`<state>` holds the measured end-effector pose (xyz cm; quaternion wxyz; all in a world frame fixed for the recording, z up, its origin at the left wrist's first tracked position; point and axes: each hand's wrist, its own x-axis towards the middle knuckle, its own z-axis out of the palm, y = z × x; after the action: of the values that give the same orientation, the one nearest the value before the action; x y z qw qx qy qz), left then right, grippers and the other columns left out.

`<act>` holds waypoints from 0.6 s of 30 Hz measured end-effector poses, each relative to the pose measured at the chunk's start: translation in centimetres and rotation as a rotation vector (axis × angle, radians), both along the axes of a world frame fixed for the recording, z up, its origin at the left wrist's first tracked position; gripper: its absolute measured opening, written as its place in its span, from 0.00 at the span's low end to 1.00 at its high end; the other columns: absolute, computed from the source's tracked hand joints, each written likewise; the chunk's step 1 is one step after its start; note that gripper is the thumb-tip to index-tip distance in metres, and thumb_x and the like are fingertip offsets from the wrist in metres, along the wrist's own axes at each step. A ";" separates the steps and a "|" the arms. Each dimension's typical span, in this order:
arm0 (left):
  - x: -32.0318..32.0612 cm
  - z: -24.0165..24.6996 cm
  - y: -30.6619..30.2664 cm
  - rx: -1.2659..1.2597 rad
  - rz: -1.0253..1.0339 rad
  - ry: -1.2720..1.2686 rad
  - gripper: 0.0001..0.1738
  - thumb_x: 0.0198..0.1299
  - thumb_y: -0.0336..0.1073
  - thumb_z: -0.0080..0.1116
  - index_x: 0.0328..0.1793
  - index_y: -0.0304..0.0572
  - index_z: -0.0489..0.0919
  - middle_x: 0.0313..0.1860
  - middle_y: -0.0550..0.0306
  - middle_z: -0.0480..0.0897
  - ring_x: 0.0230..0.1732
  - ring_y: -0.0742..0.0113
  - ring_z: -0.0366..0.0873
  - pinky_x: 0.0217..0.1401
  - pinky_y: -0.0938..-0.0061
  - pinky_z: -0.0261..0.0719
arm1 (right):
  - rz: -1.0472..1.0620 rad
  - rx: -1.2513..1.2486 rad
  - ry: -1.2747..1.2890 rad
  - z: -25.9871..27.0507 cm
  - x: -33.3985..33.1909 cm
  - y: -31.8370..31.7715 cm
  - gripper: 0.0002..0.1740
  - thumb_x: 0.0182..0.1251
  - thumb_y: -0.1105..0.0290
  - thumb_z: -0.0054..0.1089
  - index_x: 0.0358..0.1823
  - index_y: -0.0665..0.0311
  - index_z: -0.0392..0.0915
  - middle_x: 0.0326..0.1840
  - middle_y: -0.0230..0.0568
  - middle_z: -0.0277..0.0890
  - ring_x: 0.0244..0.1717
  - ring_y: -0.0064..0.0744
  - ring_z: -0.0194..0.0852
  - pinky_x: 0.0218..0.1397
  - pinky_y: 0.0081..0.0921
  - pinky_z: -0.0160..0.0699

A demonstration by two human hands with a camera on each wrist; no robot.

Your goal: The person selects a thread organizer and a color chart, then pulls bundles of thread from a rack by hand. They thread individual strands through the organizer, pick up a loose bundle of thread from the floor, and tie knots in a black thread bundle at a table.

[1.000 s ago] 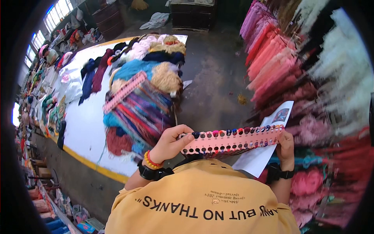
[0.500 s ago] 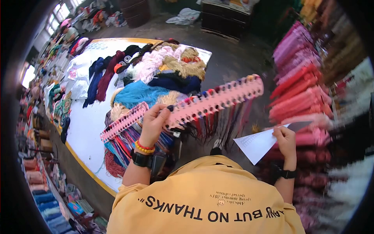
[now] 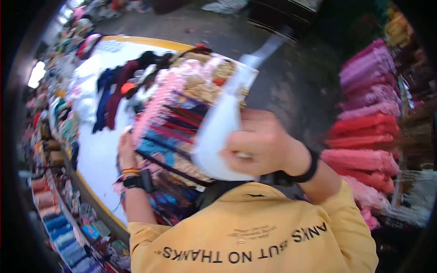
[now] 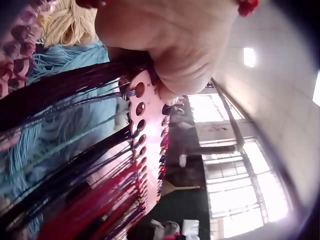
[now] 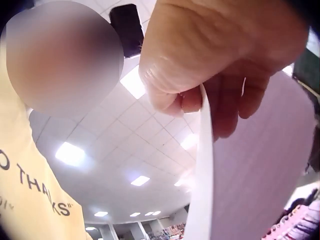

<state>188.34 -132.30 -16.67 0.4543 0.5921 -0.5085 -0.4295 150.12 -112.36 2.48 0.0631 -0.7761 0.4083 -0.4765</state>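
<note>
In the head view my left hand (image 3: 128, 148) grips the near end of a long pink perforated thread card (image 3: 157, 102), held over the yarn-covered table. Coloured thread strands (image 4: 75, 160) loop through the holes along its edge and trail off to one side. The left wrist view shows my thumb at the card's numbered end, with the fingers partly hidden behind the hand. My right hand (image 3: 261, 143), raised before my chest, pinches a white sheet of paper (image 5: 270, 165) between thumb and fingers. The sheet is bent and blurred in the head view.
Yarn bundles, including dark blue and maroon skeins (image 3: 119, 91), lie on a white table (image 3: 91, 150) with a yellow edge. Another pink thread card (image 4: 20, 50) lies at the left wrist view's upper left. Pink and red hanks (image 3: 364, 132) hang at the right.
The left hand has carried the thread card leftward over the table, its strands now spread across the yarn. The right hand has come up and inward with the paper. The head view has shifted.
</note>
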 end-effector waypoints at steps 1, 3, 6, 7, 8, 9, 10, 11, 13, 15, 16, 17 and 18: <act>1.4 -1.5 -1.5 0.071 -0.036 0.059 0.14 0.63 0.38 0.52 0.50 0.37 0.76 0.40 0.61 0.78 0.40 0.76 0.74 0.43 0.80 0.73 | 0.051 -0.033 -0.071 -0.2 0.3 -1.5 0.08 0.45 0.70 0.61 0.16 0.58 0.70 0.13 0.37 0.65 0.16 0.38 0.67 0.20 0.32 0.67; 1.9 -3.6 -2.8 0.123 -0.003 0.014 0.14 0.65 0.37 0.49 0.49 0.36 0.76 0.39 0.61 0.79 0.37 0.74 0.75 0.41 0.78 0.74 | 0.034 0.055 -0.220 -2.0 0.1 -4.4 0.07 0.46 0.69 0.60 0.17 0.60 0.71 0.15 0.39 0.69 0.17 0.39 0.69 0.21 0.32 0.68; 7.8 -11.0 -5.3 0.302 -0.108 0.135 0.15 0.65 0.37 0.46 0.48 0.32 0.76 0.41 0.57 0.80 0.39 0.69 0.77 0.43 0.79 0.76 | -0.045 0.321 -0.441 -8.8 0.3 -9.6 0.09 0.49 0.65 0.57 0.20 0.63 0.73 0.19 0.43 0.73 0.21 0.45 0.73 0.26 0.35 0.71; 6.7 -10.4 -4.7 0.289 -0.048 -0.045 0.14 0.63 0.37 0.49 0.46 0.32 0.76 0.38 0.56 0.80 0.32 0.69 0.75 0.40 0.80 0.73 | -0.082 0.405 -0.472 -11.1 0.6 -11.0 0.10 0.50 0.64 0.56 0.21 0.64 0.73 0.20 0.44 0.74 0.23 0.47 0.75 0.28 0.36 0.72; 6.5 -10.2 -4.5 0.313 0.016 -0.071 0.15 0.63 0.37 0.49 0.47 0.32 0.75 0.38 0.57 0.79 0.34 0.68 0.74 0.42 0.79 0.73 | -0.087 0.511 -0.453 -13.3 0.9 -12.3 0.10 0.51 0.64 0.55 0.23 0.64 0.74 0.22 0.45 0.75 0.27 0.47 0.76 0.31 0.37 0.73; 6.1 -9.7 -4.4 0.333 0.090 -0.100 0.15 0.63 0.37 0.50 0.49 0.32 0.75 0.37 0.57 0.78 0.36 0.68 0.74 0.44 0.78 0.72 | -0.078 0.615 -0.434 -15.6 1.3 -13.4 0.10 0.51 0.64 0.54 0.25 0.64 0.75 0.23 0.46 0.75 0.30 0.47 0.76 0.34 0.38 0.73; 4.9 -8.8 -4.0 0.262 0.177 -0.202 0.16 0.63 0.37 0.50 0.50 0.32 0.74 0.39 0.56 0.78 0.39 0.68 0.74 0.45 0.78 0.72 | -0.076 0.703 -0.394 -18.1 1.7 -14.4 0.10 0.52 0.64 0.54 0.29 0.63 0.75 0.27 0.47 0.76 0.33 0.47 0.76 0.36 0.39 0.73; 3.0 -7.6 -3.4 0.183 0.266 -0.305 0.16 0.63 0.37 0.50 0.51 0.32 0.73 0.40 0.56 0.77 0.41 0.67 0.73 0.46 0.78 0.71 | -0.066 0.786 -0.353 -20.6 2.2 -15.3 0.11 0.53 0.64 0.54 0.33 0.63 0.75 0.31 0.48 0.76 0.35 0.47 0.77 0.38 0.39 0.73; -0.5 -4.5 -2.1 0.049 0.378 -0.406 0.18 0.63 0.37 0.51 0.54 0.31 0.71 0.45 0.54 0.75 0.46 0.67 0.72 0.50 0.76 0.70 | -0.033 0.905 -0.263 -23.3 2.7 -15.9 0.13 0.55 0.63 0.53 0.41 0.60 0.74 0.38 0.48 0.75 0.39 0.48 0.76 0.42 0.40 0.73; -4.3 -1.6 -1.1 -0.059 0.420 -0.386 0.23 0.62 0.38 0.52 0.58 0.29 0.67 0.53 0.52 0.72 0.51 0.66 0.69 0.55 0.73 0.67 | 0.001 0.972 -0.156 -24.6 2.3 -15.9 0.18 0.57 0.63 0.52 0.49 0.56 0.71 0.45 0.48 0.72 0.42 0.49 0.74 0.45 0.40 0.72; -6.8 -0.2 -0.6 -0.102 0.371 -0.431 0.22 0.62 0.35 0.52 0.59 0.30 0.67 0.54 0.52 0.71 0.53 0.65 0.68 0.56 0.72 0.66 | 0.019 0.978 -0.110 -25.0 2.2 -16.0 0.24 0.58 0.61 0.53 0.57 0.53 0.66 0.47 0.49 0.70 0.41 0.50 0.75 0.44 0.41 0.73; -9.3 0.4 -0.3 -0.185 0.247 -0.509 0.21 0.61 0.33 0.51 0.59 0.30 0.67 0.54 0.52 0.71 0.53 0.65 0.68 0.57 0.72 0.65 | -0.012 0.976 -0.096 -24.9 1.8 -15.8 0.25 0.58 0.61 0.53 0.58 0.53 0.65 0.46 0.50 0.70 0.41 0.50 0.75 0.43 0.41 0.73; -11.6 0.7 -0.1 -0.268 0.124 -0.584 0.20 0.61 0.32 0.51 0.59 0.31 0.67 0.54 0.52 0.71 0.54 0.65 0.68 0.58 0.72 0.64 | -0.042 0.972 -0.080 -24.6 1.5 -15.3 0.26 0.58 0.61 0.53 0.59 0.52 0.64 0.45 0.50 0.70 0.40 0.50 0.75 0.43 0.41 0.74</act>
<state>176.72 -132.42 -15.92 0.3883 0.6551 -0.6324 -0.1421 151.61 -127.68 -22.14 0.4243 -0.6292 0.5965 -0.2613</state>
